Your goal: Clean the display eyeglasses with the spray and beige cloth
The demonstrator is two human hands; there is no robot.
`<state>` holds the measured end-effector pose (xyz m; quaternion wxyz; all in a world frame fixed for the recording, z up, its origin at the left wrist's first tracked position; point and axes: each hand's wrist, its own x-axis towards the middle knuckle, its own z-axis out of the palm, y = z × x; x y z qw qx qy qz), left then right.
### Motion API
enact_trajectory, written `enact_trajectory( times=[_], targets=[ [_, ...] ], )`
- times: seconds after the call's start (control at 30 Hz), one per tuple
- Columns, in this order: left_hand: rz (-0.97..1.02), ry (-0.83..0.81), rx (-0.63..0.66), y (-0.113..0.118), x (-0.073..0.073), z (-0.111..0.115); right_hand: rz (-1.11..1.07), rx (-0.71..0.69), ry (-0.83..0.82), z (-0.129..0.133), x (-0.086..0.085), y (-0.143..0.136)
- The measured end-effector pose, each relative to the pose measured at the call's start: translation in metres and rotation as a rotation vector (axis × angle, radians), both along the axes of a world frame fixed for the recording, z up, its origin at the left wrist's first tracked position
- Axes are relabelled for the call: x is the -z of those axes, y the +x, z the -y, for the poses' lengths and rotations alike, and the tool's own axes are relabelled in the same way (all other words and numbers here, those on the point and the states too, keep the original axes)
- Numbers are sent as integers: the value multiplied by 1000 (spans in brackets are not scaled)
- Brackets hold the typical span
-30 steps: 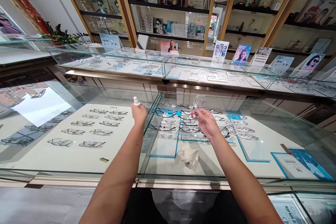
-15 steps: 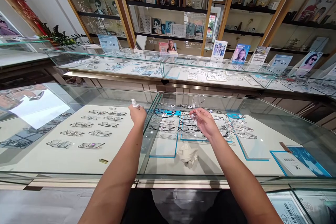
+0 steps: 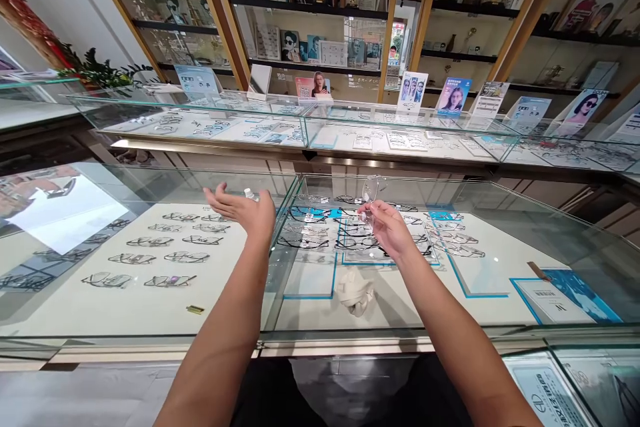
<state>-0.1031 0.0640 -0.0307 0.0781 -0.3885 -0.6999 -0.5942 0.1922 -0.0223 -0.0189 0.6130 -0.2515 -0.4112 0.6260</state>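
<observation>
Fingers spread to the left, my left hand (image 3: pixel 245 210) is over the glass counter. The white cap of a small spray bottle (image 3: pixel 250 193) shows just behind it, between thumb and fingers; the hand hides the rest of the bottle. In a pinch, my right hand (image 3: pixel 390 227) holds a pair of clear eyeglasses (image 3: pixel 374 185) above the counter, with the lenses facing away from me. Nearer to me, a crumpled off-white cloth (image 3: pixel 355 292) lies on the glass between my forearms.
Inside the glass display counter (image 3: pixel 280 310), rows of eyeglasses (image 3: pixel 133 259) lie on white panels. A small green-gold item (image 3: pixel 195 309) sits at the front left. Another glass showcase (image 3: pixel 350 121) stands behind, with sign cards (image 3: pixel 453 95) on top.
My left hand has gone from gripping the spray bottle to spread fingers, and it has turned to the left. My right hand still holds the eyeglasses. The view has shifted slightly.
</observation>
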Motion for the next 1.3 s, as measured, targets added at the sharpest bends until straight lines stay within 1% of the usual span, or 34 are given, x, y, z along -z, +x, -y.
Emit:
enact_trajectory(
  times=[0.07, 0.1, 0.13, 0.17, 0.2, 0.27, 0.3, 0.33, 0.37, 0.4, 0.43, 0.5, 0.57, 0.67, 0.77, 0.83, 0.9, 0.97, 1.0, 1.07, 1.17, 1.23, 1.3],
  targets=[
    [-130, 169, 100, 18, -19, 20, -14, 8, 1, -1, -2, 2],
    [-166, 221, 180, 29, -27, 31, -24, 13, -2, -2, -3, 3],
    [-197, 221, 323, 39, -34, 42, -33, 20, -5, -3, -3, 4],
    [-225, 174, 528, 50, -39, 54, -39, 29, -9, -3, -4, 6],
    [-260, 73, 772, 61, -44, 66, -42, 41, -14, -4, -5, 7],
    [-382, -214, 1209, 81, -47, 89, -41, 69, -21, -5, -5, 9],
    [-481, -360, 1372, 91, -47, 99, -40, 80, -21, -6, -6, 9],
    [-588, -470, 1477, 98, -45, 108, -42, 87, -19, -6, -6, 10],
    [-683, -570, 1552, 105, -42, 116, -43, 89, -15, -7, -6, 10],
    [-755, -646, 1578, 110, -39, 122, -45, 85, -12, -7, -6, 10],
    [-819, -714, 1577, 114, -35, 127, -47, 78, -9, -7, -6, 10],
    [-913, -837, 1543, 117, -27, 131, -47, 64, -6, -7, -6, 10],
    [-980, -929, 1513, 117, -22, 130, -44, 59, -7, -7, -6, 10],
    [-989, -974, 1531, 113, -22, 125, -39, 63, -17, -6, -6, 9],
    [-879, -951, 1649, 108, -26, 117, -40, 64, -21, -5, -7, 10],
    [-732, -936, 1769, 103, -30, 108, -49, 65, -20, -5, -7, 11],
    [-530, -906, 1870, 97, -33, 99, -60, 68, -19, -5, -8, 12],
    [-309, -842, 1915, 91, -36, 90, -67, 74, -21, -5, -8, 13],
    [-193, -793, 1910, 88, -37, 86, -64, 78, -24, -6, -9, 14],
    [52, -683, 1843, 83, -38, 78, -47, 87, -33, -5, -9, 14],
    [418, -566, 1669, 77, -37, 69, -4, 96, -38, -5, -9, 14],
    [620, -522, 1573, 75, -35, 64, 10, 99, -31, -4, -9, 14],
    [777, -455, 1498, 74, -32, 59, 10, 97, -21, -3, -9, 14]
  ],
)
